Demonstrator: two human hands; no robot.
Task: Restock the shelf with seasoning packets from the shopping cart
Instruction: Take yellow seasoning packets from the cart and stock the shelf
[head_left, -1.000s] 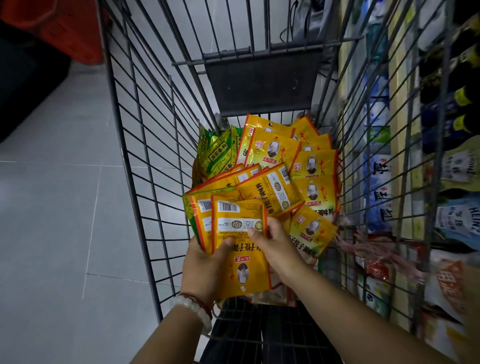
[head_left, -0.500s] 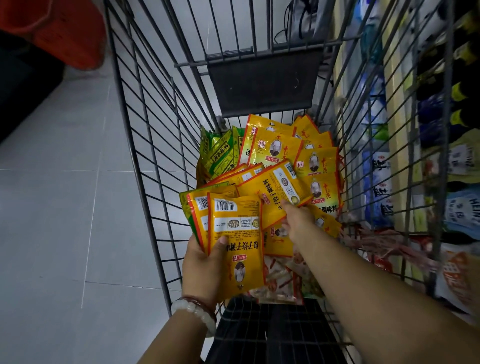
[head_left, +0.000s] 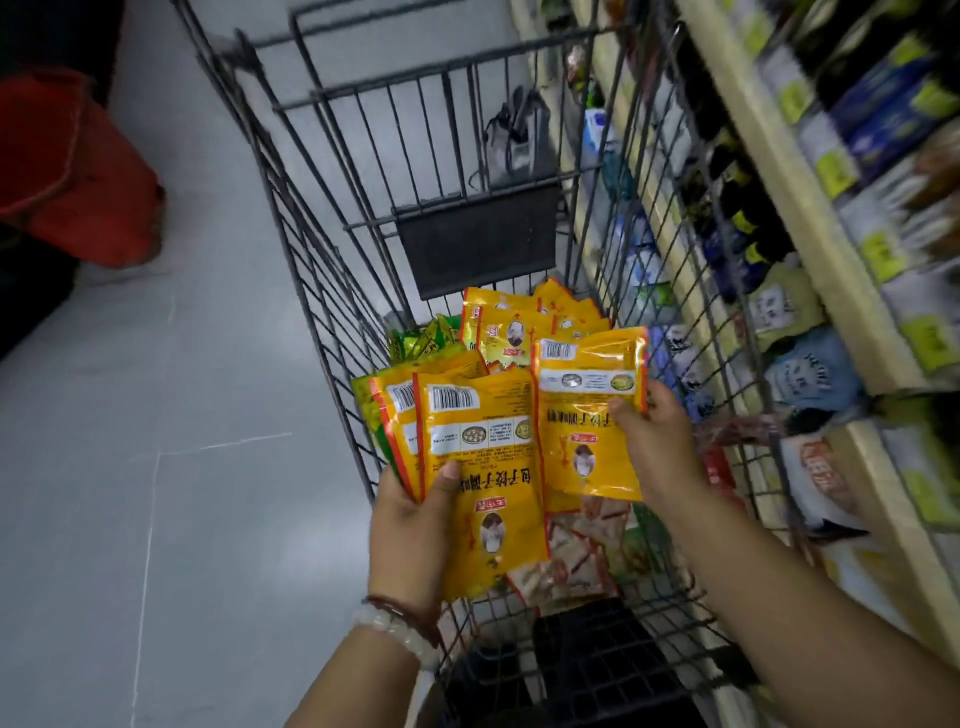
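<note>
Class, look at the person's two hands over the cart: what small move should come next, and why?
Probably bring the single yellow packet in the right hand across onto the fanned stack in the left hand. Both face the same way, side by side above the shopping cart, and more packets still lie in it.

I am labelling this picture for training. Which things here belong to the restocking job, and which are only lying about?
Belong to the job:
- left hand holding a fan of yellow packets
- right hand holding one yellow packet
- packets in the cart
- shopping cart
- shelf

Only lying about:
- red bin
- grey bag
</note>
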